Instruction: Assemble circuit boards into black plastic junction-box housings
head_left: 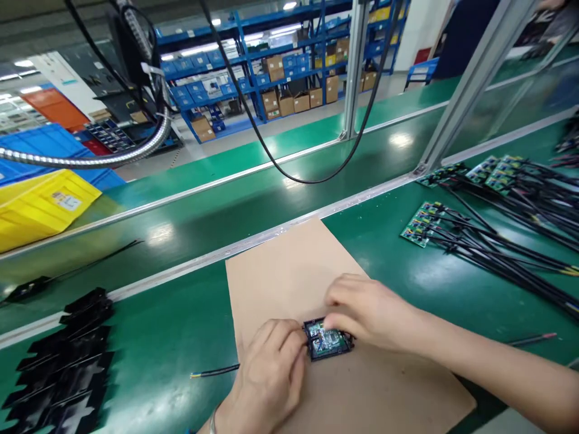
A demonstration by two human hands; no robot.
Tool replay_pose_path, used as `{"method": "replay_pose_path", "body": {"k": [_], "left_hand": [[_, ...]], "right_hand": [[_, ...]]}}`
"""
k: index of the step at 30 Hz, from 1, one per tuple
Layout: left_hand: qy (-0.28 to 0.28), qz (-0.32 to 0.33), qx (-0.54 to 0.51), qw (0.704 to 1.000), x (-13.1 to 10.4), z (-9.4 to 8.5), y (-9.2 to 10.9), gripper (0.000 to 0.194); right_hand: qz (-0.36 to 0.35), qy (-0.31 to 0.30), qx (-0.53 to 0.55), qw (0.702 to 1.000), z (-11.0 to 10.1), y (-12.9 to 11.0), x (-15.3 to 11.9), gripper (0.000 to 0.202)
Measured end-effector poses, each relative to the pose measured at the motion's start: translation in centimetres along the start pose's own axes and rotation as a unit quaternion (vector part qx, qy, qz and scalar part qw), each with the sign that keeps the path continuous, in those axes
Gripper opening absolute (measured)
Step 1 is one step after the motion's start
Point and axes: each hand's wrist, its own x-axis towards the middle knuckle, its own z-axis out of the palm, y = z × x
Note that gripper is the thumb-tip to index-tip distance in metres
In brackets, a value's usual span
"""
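Observation:
A small black plastic housing [309, 354] with a green circuit board [332, 342] inside lies on a sheet of brown cardboard [289, 265]. My left hand [274, 371] is closed at the housing's left edge, its fingers curled and their tips partly hidden. From beneath that hand a black cable [217, 371] runs out to the left, ending in bare coloured wires. My right hand [368, 310] reaches over the housing's upper right side. Its thumb presses onto the board and its other fingers are bent in behind the far edge.
Black plastic housings [67, 374] are piled at the left. Circuit boards [420, 226] with black cables lie at the right, near a thin pen-like tool [534, 339]. A metal rail [266, 235] crosses behind the cardboard. A black cable [271, 154] hangs in front; a yellow bin [45, 205] stands left.

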Motion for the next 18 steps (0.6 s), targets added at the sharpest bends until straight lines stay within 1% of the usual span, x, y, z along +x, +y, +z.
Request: {"method": "replay_pose_path", "body": {"k": [1, 2, 4, 6, 8, 10, 13, 14, 17, 18], "left_hand": [[0.000, 0.035, 0.003, 0.999, 0.1, 0.0, 0.4, 0.021], [-0.009, 0.073, 0.004, 0.997, 0.2, 0.1, 0.8, 0.023], [-0.036, 0.133, 0.015, 0.990, 0.6, 0.7, 1.1, 0.028], [-0.043, 0.160, 0.036, 0.985, 0.9, 1.6, 1.0, 0.033], [-0.032, 0.163, 0.045, 0.985, 1.0, 2.5, 0.6, 0.033], [-0.014, 0.158, 0.040, 0.987, 1.0, 3.1, 0.3, 0.031], [-0.006, 0.135, 0.019, 0.991, 0.8, 3.4, 0.2, 0.029], [-0.010, 0.126, 0.011, 0.992, 0.8, 3.5, 0.2, 0.029], [-0.014, 0.102, -0.006, 0.995, 0.7, 3.8, 0.2, 0.029], [-0.011, 0.097, -0.011, 0.995, 0.6, 3.9, 0.2, 0.029]], "right_hand": [[0.029, 0.027, 0.025, 0.999, -0.4, 0.4, -1.3, 0.020], [0.056, 0.031, 0.040, 0.997, -0.6, 0.7, -2.6, 0.018], [0.098, -0.015, 0.057, 0.993, -0.7, 0.9, -4.7, 0.012], [0.127, -0.062, 0.069, 0.988, 0.0, 0.8, -5.8, 0.008], [0.138, -0.077, 0.076, 0.985, 0.8, 0.8, -6.0, 0.004], [0.129, -0.077, 0.075, 0.986, 1.6, 0.8, -5.7, 0.014], [0.111, -0.078, 0.068, 0.988, 2.1, 0.7, -5.1, 0.028], [0.114, -0.083, 0.065, 0.988, 2.1, 0.7, -5.1, 0.027], [0.138, -0.095, 0.060, 0.984, 2.2, 0.8, -5.5, 0.014], [0.138, -0.099, 0.061, 0.984, 2.3, 0.8, -5.7, 0.012]]}}
